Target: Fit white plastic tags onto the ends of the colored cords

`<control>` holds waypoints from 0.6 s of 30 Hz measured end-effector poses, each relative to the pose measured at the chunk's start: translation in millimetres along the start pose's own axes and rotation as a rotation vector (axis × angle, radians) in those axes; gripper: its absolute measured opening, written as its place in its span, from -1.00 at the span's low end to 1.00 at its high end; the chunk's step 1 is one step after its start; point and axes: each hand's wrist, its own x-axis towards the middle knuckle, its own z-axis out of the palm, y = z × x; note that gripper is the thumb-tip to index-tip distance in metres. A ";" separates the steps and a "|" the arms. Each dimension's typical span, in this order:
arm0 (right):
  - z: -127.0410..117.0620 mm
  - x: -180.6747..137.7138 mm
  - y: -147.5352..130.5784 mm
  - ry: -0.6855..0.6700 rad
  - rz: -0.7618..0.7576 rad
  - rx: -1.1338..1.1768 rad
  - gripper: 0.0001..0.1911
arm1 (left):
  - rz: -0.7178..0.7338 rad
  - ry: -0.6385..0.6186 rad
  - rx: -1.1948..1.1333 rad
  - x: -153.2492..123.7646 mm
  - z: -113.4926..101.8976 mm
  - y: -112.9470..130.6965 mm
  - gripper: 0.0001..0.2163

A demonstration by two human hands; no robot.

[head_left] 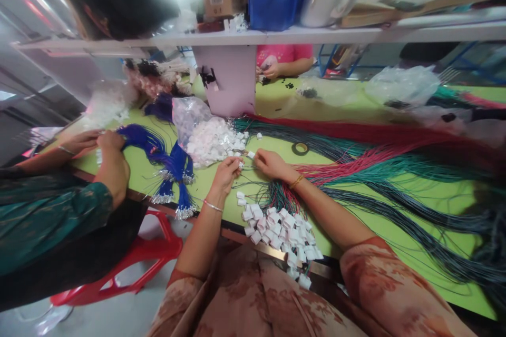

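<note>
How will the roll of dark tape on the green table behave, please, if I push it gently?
The roll of dark tape lies flat on the green table, so it would probably slide rather than roll. It looks low and wide, so tipping seems unlikely. Pushed towards the dark wires beside it, it might catch on loose strands.

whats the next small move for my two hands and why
Probably ease the right hand toward the left hand: the left appears to pinch a small white connector, and the right is close by, with a gap between them.
</note>
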 end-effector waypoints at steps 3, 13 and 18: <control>3.9 2.7 -7.8 0.065 -0.050 0.282 -0.79 | -0.004 -0.009 -0.044 -1.1 3.6 -0.5 -0.78; 2.5 -3.2 -28.6 0.055 -0.012 0.667 -0.66 | -0.007 -0.050 -0.185 -1.4 7.6 0.0 -0.77; 4.6 -1.6 -23.6 0.081 -0.010 0.729 -0.70 | 0.005 -0.056 -0.189 -1.2 6.9 -0.6 -0.78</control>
